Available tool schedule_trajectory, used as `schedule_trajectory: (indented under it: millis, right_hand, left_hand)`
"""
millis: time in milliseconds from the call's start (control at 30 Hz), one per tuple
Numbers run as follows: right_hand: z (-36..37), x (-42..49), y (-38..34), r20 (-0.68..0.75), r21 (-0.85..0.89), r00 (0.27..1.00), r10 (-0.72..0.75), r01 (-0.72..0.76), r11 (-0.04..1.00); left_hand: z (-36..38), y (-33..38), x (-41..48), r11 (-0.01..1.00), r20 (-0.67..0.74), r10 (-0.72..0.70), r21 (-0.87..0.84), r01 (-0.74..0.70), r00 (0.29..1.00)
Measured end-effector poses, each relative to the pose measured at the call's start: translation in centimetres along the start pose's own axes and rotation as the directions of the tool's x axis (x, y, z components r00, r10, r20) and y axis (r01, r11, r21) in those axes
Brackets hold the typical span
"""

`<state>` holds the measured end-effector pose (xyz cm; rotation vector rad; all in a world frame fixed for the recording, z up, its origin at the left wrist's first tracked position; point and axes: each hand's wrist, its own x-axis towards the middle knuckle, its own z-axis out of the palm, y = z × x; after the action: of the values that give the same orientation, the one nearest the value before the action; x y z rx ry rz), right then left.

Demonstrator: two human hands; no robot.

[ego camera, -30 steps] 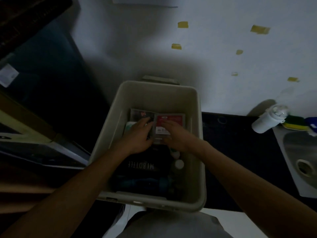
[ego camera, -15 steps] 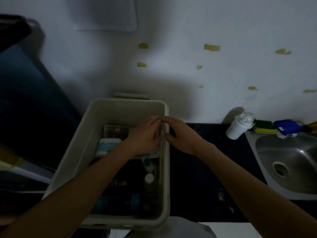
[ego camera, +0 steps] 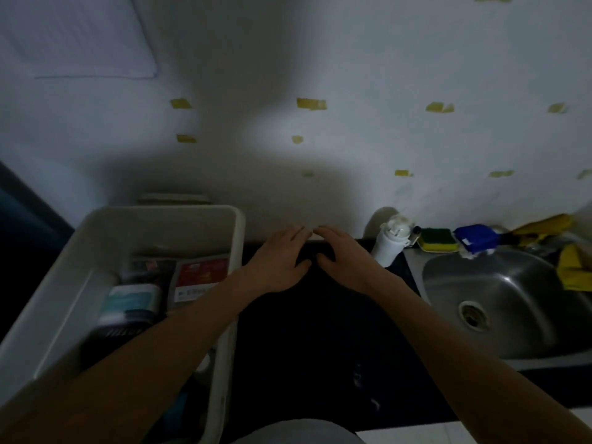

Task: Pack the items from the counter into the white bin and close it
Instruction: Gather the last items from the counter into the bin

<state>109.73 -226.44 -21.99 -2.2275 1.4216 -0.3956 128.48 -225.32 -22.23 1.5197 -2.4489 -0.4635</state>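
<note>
The white bin stood open on the left, holding a red packet, a teal-labelled jar and a dark bottle.

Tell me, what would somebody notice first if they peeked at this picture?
Probably the two bare hands, left hand and right hand, reaching side by side over the dark counter toward the wall. Next, the big white bin at the left, still open, with a red packet and bottles inside. At the right shines a steel sink, with a white bottle and a green-and-yellow sponge behind it.
</note>
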Motion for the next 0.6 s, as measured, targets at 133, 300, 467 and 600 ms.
schedule_trajectory:
  millis: [133,300,467,600]
  right_hand:
    - [-1.3,-0.7,4.4,-0.019,-0.03,0.998,0.067,-0.068,0.997]
    - [-2.4,-1.0,9.3,-0.075,-0.083,0.988,0.138,-0.144,0.986]
    - [-2.9,-0.4,13.3,-0.105,-0.111,0.977,0.186,-0.198,0.974]
    - [-3.1,0.2,16.0,-0.121,-0.173,0.962,0.245,-0.263,0.949]
  left_hand:
    - [2.2,2.2,2.9,1.0,0.029,0.005,0.024,-0.006,1.0]
    - [4.2,5.2,6.3,0.999,0.07,0.022,0.045,-0.026,0.997]
    - [5.6,7.5,9.2,0.998,0.118,0.022,0.054,-0.029,0.993]
    - [6.4,8.2,11.0,0.997,0.143,0.049,0.045,-0.056,0.988]
